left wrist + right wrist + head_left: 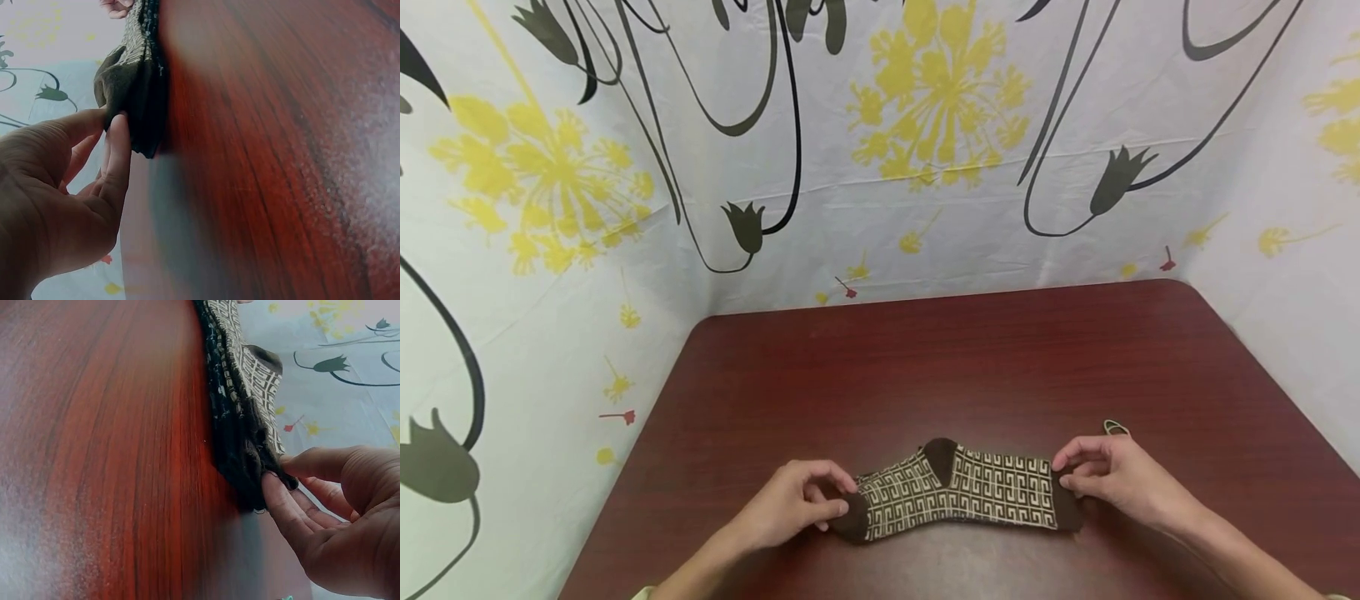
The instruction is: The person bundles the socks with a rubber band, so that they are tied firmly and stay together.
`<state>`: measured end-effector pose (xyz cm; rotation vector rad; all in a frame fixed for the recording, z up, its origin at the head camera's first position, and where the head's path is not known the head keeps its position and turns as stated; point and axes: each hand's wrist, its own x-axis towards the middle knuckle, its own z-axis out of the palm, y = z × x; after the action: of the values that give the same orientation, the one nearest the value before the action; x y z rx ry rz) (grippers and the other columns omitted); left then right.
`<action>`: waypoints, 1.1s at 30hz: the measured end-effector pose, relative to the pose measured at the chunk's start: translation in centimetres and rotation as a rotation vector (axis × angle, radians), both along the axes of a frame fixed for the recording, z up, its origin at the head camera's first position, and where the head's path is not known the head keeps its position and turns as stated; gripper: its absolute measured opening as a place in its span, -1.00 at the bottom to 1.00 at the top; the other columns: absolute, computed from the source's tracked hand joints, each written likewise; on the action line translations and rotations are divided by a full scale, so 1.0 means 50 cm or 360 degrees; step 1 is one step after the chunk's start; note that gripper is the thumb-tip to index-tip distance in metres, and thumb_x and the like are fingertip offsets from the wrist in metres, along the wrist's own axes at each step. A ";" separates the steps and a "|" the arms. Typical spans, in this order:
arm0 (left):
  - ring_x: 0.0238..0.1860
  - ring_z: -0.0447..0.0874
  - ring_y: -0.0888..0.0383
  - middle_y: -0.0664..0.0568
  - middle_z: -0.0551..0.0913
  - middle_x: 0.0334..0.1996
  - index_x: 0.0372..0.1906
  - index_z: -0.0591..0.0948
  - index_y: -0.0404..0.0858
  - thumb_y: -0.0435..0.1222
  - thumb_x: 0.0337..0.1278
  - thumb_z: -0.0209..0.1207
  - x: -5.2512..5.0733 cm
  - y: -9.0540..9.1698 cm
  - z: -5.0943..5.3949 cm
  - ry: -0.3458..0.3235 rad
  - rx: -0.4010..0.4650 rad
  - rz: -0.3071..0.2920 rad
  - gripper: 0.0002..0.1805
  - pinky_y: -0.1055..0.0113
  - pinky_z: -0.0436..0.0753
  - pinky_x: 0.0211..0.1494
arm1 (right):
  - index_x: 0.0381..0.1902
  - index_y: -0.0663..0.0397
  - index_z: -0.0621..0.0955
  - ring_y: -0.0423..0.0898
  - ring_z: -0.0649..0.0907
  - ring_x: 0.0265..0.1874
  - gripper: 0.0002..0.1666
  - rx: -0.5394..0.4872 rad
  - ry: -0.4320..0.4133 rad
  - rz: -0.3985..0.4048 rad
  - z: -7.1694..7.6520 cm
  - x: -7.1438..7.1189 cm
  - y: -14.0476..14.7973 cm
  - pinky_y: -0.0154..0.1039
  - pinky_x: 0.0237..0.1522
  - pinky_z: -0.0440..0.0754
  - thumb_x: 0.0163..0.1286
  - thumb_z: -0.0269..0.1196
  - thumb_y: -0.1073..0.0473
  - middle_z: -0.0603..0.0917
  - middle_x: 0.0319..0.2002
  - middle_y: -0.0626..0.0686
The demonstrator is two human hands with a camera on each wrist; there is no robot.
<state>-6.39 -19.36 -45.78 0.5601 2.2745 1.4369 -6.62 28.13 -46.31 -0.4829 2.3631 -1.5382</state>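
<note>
A brown sock (962, 492) with a cream key pattern lies flat near the table's front edge, its dark heel pointing to the back. The left hand (793, 504) pinches the dark toe end between thumb and fingers; the left wrist view shows this hand (69, 181) at the dark end of the sock (134, 94). At the dark cuff on the other end, the right hand (1123, 479) pinches the fabric. In the right wrist view, the right hand (350, 512) holds the cuff of the sock (250, 437), where several fabric layers show.
A thin, light green loop (1116, 427) lies just behind the right hand. The dark red table (880, 367) has rounded back corners. White cloth with grey and yellow flower prints (880, 225) hangs behind it and on both sides.
</note>
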 end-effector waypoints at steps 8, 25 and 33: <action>-0.58 0.56 0.30 0.11 0.74 -0.12 -0.08 0.76 -0.02 -0.33 0.25 0.48 -0.004 0.001 -0.006 0.0118 -0.0100 0.0032 -0.78 0.42 0.54 -0.57 | -0.13 0.18 0.74 -0.22 0.71 -0.42 -0.85 0.0209 0.0086 -0.0049 0.008 0.006 -0.002 -0.27 -0.44 0.66 0.36 0.46 0.35 0.77 -0.30 -0.03; -0.24 0.73 0.26 0.08 0.79 -0.21 -0.08 0.77 -0.17 -0.40 0.34 0.40 -0.018 0.002 -0.010 0.0338 -0.0194 0.0127 -0.86 0.34 0.73 -0.18 | -0.20 0.00 0.77 -0.31 0.61 -0.46 -0.79 0.0340 0.0460 -0.0205 -0.008 0.000 -0.008 -0.34 -0.44 0.59 0.26 0.55 0.33 0.68 -0.38 -0.23; -0.22 0.74 0.26 0.07 0.81 -0.21 -0.05 0.77 -0.20 -0.39 0.37 0.38 -0.030 0.004 -0.005 0.0414 -0.0204 0.0170 -0.87 0.34 0.71 -0.17 | -0.08 0.06 0.78 -0.30 0.68 -0.33 -0.76 0.0346 0.0362 -0.0234 0.000 -0.001 -0.010 -0.31 -0.31 0.68 0.31 0.53 0.28 0.78 -0.24 -0.10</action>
<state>-7.90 -19.15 -46.02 0.6255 2.6145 1.3189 -6.64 27.62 -46.30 -0.4639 2.7567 -1.3219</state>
